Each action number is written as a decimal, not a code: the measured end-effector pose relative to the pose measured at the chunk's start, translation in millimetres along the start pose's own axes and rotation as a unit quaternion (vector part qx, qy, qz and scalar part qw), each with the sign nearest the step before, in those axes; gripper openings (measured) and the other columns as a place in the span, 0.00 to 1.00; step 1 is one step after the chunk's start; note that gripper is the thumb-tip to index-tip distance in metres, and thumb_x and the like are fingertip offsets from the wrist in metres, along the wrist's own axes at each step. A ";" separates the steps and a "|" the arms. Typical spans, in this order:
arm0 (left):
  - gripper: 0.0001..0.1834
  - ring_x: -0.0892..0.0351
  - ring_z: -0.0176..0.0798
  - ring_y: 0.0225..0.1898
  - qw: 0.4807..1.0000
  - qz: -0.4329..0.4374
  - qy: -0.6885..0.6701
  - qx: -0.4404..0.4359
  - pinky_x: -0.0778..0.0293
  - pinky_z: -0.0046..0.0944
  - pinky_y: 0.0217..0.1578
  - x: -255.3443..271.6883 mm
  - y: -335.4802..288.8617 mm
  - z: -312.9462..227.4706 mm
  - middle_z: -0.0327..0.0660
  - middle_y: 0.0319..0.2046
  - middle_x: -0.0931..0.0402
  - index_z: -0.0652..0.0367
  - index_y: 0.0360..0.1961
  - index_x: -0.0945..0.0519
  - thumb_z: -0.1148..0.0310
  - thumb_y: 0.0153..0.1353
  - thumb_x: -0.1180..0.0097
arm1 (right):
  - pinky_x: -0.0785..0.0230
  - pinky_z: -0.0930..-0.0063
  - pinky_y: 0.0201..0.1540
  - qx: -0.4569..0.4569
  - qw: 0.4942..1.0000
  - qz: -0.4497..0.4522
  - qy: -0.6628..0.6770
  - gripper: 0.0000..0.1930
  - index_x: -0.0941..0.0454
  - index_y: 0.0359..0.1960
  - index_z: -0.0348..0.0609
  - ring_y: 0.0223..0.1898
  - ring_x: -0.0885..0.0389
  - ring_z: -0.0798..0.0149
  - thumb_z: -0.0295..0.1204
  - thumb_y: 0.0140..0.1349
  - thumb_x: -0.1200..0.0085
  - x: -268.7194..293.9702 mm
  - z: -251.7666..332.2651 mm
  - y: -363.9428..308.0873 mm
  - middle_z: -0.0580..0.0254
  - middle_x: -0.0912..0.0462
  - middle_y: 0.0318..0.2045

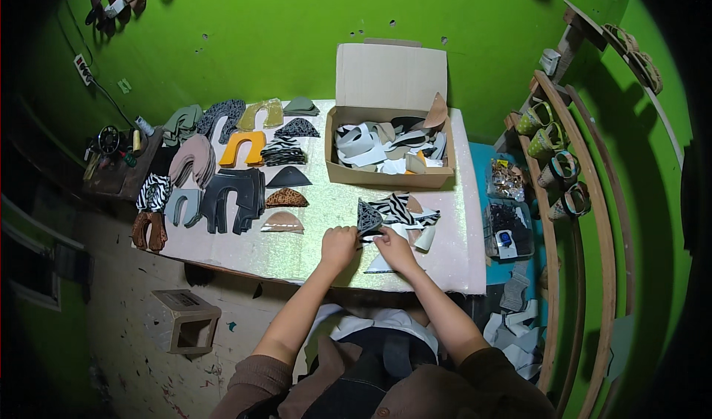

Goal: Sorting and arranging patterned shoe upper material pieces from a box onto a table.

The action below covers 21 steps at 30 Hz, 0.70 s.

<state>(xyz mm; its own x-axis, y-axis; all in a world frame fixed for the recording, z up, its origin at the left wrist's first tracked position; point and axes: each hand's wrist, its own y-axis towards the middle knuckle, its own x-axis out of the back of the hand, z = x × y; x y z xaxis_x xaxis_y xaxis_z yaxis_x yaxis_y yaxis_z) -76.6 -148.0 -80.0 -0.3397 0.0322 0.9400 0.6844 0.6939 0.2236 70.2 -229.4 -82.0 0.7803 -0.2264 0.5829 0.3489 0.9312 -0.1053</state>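
Note:
Near the front edge of the table, my left hand and my right hand are close together. Between them is a dark grey patterned material piece, tapered like the half-round pieces at the left. The left fingers are curled at its lower left edge, and the right hand pinches its lower right side. My fingertips are partly hidden. Just beyond lies a loose pile of zebra-striped scraps, mixed with white and tan ones. A white piece lies under my right wrist.
An open cardboard box full of offcuts stands behind the pile. Stacks of U-shaped pieces and half-round pieces cover the table's left. At right are a wooden rack with sandals and plastic tubs. A wooden stool stands on the floor.

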 end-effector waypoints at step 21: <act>0.16 0.22 0.46 0.32 0.939 0.026 -0.325 0.106 0.29 0.39 0.37 74.8 -20.7 136.1 0.49 0.30 0.23 0.65 0.40 0.23 0.63 0.56 0.45 | 0.35 0.79 0.34 0.011 0.968 0.130 0.215 0.10 0.29 0.40 0.34 0.31 0.28 0.74 0.27 0.60 0.49 -72.6 89.5 44.3 0.61 0.23 0.29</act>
<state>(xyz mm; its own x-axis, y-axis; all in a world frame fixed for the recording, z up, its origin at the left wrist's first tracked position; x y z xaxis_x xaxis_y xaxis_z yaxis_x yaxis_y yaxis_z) -204.0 -62.1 -49.3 -0.6788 0.4554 0.5761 0.5913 0.8041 0.0610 -17.5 -146.1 -56.9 0.9859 -0.0762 0.1492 0.1034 0.9776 -0.1836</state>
